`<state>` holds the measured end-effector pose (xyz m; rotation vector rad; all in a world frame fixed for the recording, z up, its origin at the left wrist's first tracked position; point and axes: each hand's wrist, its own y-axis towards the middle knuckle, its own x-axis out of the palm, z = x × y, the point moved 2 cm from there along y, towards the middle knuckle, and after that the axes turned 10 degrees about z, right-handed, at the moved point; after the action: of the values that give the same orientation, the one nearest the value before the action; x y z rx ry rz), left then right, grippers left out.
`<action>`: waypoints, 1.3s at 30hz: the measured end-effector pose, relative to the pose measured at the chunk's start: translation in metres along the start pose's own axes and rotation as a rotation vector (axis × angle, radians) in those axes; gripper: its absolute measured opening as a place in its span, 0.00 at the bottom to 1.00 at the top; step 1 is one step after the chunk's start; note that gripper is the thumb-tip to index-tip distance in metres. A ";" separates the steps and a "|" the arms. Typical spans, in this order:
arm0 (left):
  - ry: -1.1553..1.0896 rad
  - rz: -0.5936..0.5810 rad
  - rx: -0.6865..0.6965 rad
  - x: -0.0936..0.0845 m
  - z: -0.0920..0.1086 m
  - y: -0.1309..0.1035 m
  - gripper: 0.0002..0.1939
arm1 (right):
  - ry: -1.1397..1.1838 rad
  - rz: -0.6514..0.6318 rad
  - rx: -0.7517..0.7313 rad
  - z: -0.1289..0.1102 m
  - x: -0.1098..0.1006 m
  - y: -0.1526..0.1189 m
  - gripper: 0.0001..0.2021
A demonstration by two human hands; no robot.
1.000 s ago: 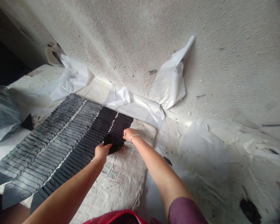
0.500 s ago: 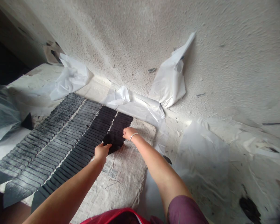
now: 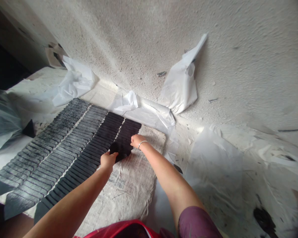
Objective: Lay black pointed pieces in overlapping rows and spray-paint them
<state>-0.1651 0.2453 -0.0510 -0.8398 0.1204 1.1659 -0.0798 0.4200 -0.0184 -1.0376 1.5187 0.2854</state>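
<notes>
Overlapping dark pieces lie in long rows on a pale cloth point(image 3: 129, 195). The two left rows point(image 3: 62, 145) look dusted grey; the third row point(image 3: 84, 162) is plain black. At the lower end of the short fourth row point(image 3: 129, 132), my left hand point(image 3: 108, 160) pinches a stack of black pieces point(image 3: 116, 148), thumb on top. My right hand point(image 3: 136, 141), with a bracelet at the wrist, has its fingers closed at that row's right edge. Whatever its fingertips hold is too small to make out.
A rough grey wall point(image 3: 144, 43) rises behind the cloth. White plastic sheets point(image 3: 181, 89) lie crumpled against it and to the right. A translucent bag point(image 3: 2, 119) stands at the far left. A dark lump point(image 3: 264, 219) lies at the lower right.
</notes>
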 end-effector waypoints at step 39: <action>-0.309 -0.008 -0.284 0.000 0.006 -0.016 0.14 | 0.005 -0.006 -0.031 -0.014 0.003 -0.004 0.10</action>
<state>-0.1532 0.2470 -0.0387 -0.8949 -0.3090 1.3094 -0.0864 0.4069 -0.0159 -1.0676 1.5200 0.3033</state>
